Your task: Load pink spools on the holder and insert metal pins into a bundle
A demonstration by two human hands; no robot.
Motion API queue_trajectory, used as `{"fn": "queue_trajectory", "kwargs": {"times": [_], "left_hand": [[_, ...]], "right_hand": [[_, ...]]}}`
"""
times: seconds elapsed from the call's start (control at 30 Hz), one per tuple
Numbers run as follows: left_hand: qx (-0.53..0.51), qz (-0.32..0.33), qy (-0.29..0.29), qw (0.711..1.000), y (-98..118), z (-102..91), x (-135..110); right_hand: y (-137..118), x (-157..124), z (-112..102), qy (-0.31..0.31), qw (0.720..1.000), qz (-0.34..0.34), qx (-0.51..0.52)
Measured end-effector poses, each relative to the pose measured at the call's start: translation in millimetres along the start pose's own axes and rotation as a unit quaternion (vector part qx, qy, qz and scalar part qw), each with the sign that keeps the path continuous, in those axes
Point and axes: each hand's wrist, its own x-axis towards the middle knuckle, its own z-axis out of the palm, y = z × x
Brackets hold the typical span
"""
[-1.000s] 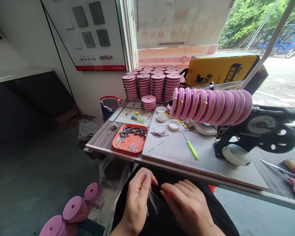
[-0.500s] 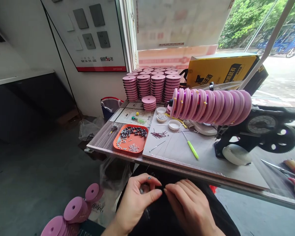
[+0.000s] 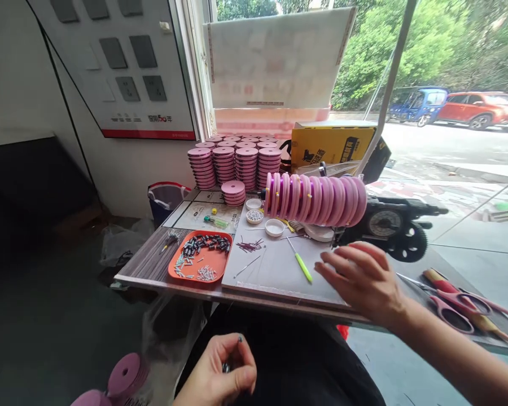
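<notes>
At lower centre, the left hand [image 3: 215,376] curls closed around a small dark piece [image 3: 226,367], probably to secure it; the right hand [image 3: 362,280], right of centre, bends its fingers, any grip hidden; left of centre, an orange tray [image 3: 215,261] presumably corrals loose fittings [image 3: 206,243]

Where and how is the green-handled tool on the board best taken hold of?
I'd grip the green handle about its middle, coming down from above and the near side, probably with the right hand, which is close by. The tool lies flat on the board, thick handle toward the person, thin metal shaft pointing away.
</notes>
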Motion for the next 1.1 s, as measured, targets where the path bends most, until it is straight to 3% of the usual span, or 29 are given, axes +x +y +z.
{"fn": "queue_trajectory", "kwargs": {"times": [0.07,0.13,0.23,0.33,0.5,0.57,0.63,0.7,0.87,1.0,1.1], "left_hand": [[0.057,0.016,-0.015,0.998,-4,4.2,6],[0.117,0.013,-0.039,0.992,-4,11.5,12],[0.204,0.015,-0.085,0.975,6,23.2,19],[0.215,0.094,-0.094,0.967,28,32.6,26],[0.173,0.22,0.108,0.954,64,52.5,46],[0.157,0.218,0.107,0.957,68,60.8,54],[0.128,0.182,0.071,0.972,64,64.1,56],[0.099,0.14,0.047,0.984,53,59.1,52],[0.091,0.032,-0.034,0.995,14,16.1,17],[0.129,-0.021,-0.029,0.991,2,-18.4,-7],[0.141,-0.03,-0.037,0.989,2,-31.5,-12]], "right_hand": [[13,-1,1,-0.001,0.999,0.015,-0.028],[10,2,2,-0.015,0.997,0.075,-0.022],[-11,9,2,-0.062,0.975,0.207,0.057],[-34,15,-4,-0.102,0.947,0.27,0.14],[-66,6,-12,-0.124,0.952,0.208,0.185],[-76,0,-13,-0.118,0.955,0.167,0.214],[-82,-2,-15,-0.133,0.948,0.141,0.252],[-82,1,-17,-0.144,0.946,0.126,0.26],[-84,22,-10,-0.04,0.984,0.036,0.172],[-106,31,12,-0.091,0.948,-0.003,0.304],[-117,29,19,-0.087,0.916,0.056,0.387]]}}
